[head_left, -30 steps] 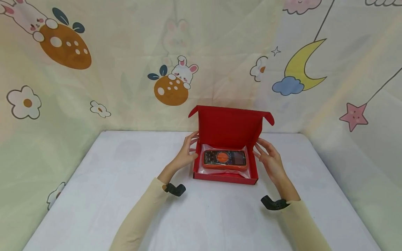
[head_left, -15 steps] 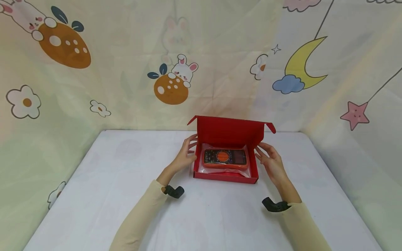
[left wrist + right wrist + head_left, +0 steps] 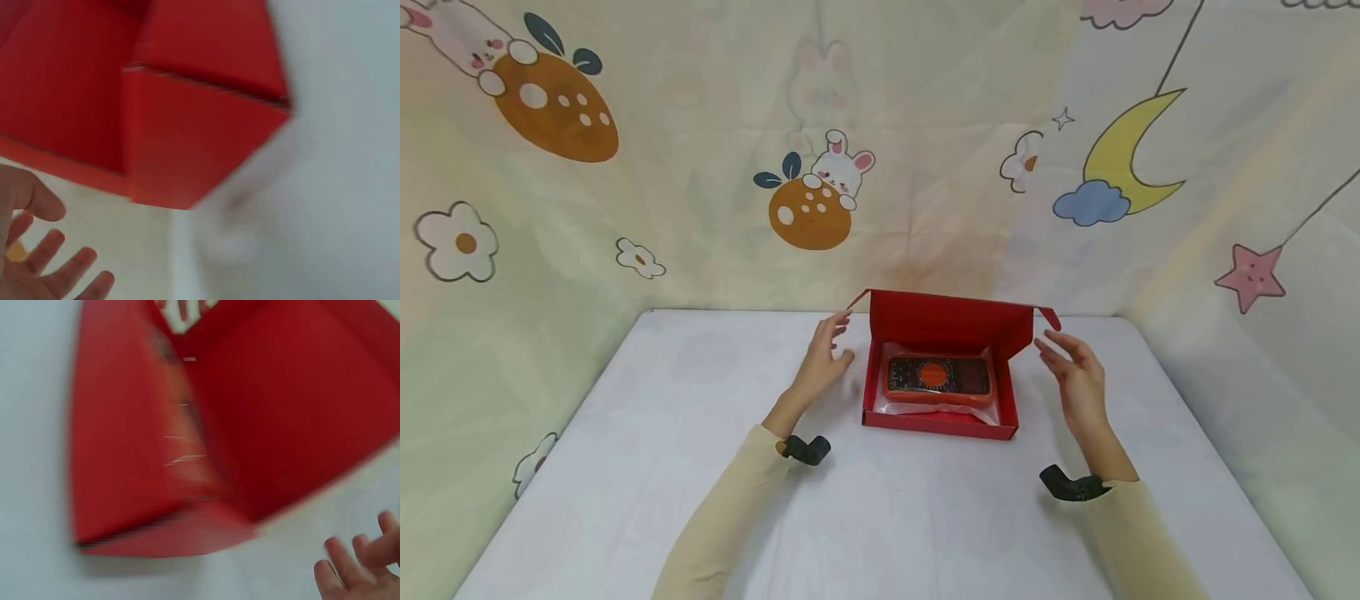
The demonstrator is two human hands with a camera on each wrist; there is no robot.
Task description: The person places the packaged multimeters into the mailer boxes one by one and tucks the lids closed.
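A red cardboard box (image 3: 940, 426) sits on the table with its lid (image 3: 951, 321) raised and leaning forward over the back. Inside lies an orange-and-black multimeter (image 3: 936, 377) in a clear plastic bag (image 3: 988, 412). My left hand (image 3: 822, 358) is off the box's left side, its fingertips close to the lid's left flap; whether they touch I cannot tell. On the other side my right hand (image 3: 1078, 379) is raised beside the lid's right flap (image 3: 1049, 317), fingers loosely bent and holding nothing. Both wrist views show spread fingers apart from the red cardboard.
The white table (image 3: 895, 517) extends around the box on all sides. Behind it hangs a patterned cloth (image 3: 700, 167) with cartoon prints. A black wrist camera (image 3: 808, 451) is on the left wrist, and another black camera (image 3: 1071, 485) on the right.
The lid has tipped forward and lower. Both hands have let go of the box's sides: the left moved outward left, the right outward right and slightly up. The multimeter has stayed put.
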